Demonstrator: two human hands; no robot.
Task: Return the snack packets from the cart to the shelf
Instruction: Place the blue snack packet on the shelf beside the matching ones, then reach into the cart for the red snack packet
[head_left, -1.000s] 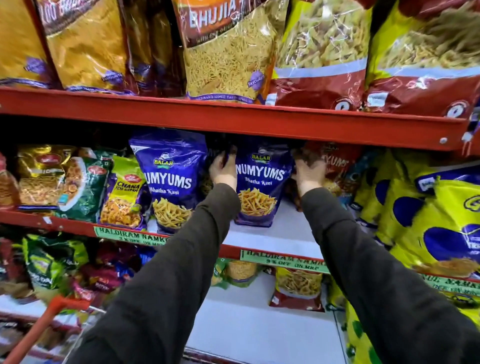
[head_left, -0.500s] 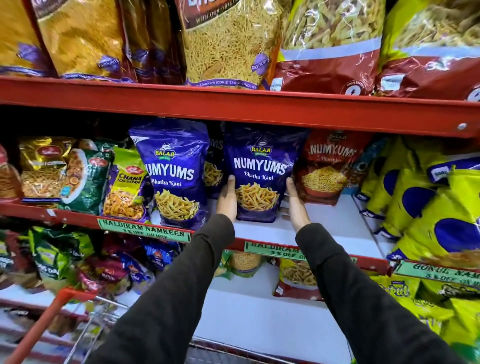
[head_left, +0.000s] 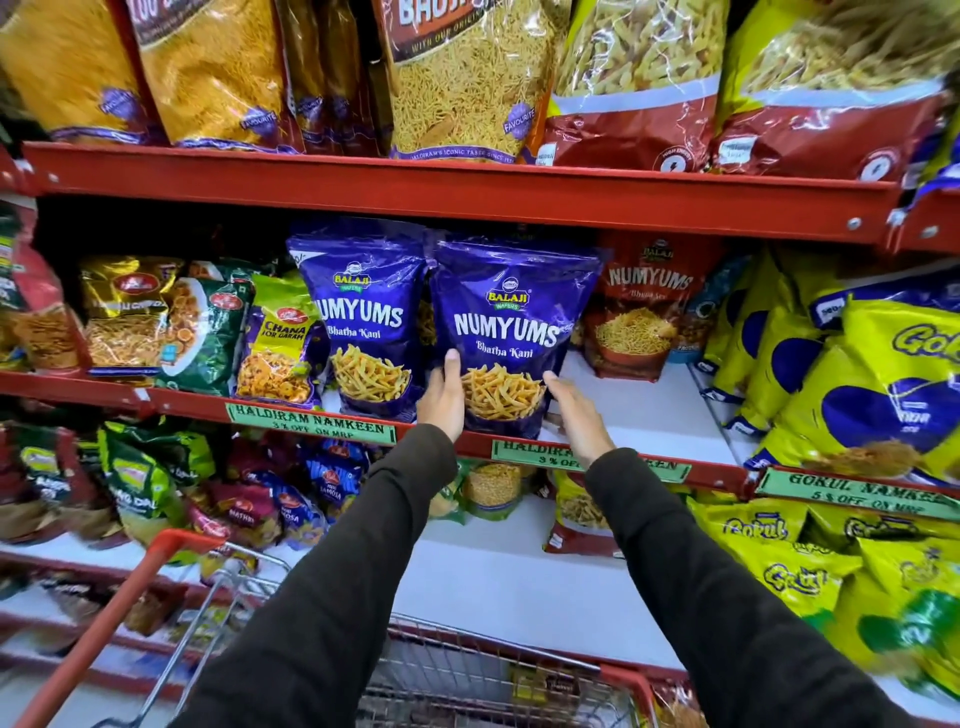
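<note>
Two blue Numyums packets upright, side by side on middle shelf (head_left: 649, 415). Front packet (head_left: 511, 332) stands at shelf edge. Left hand (head_left: 444, 397) flat against its left side, right hand (head_left: 576, 415) open, fingers spread, beside its right. Cart (head_left: 467, 670) below.

Red metal shelving (head_left: 467, 200) fills the whole view, tier on tier, with white shelf boards (head_left: 649, 410) between the rails. Green price strips (head_left: 311, 422) are stuck along the red front edges, under bright, even shop light.
</note>
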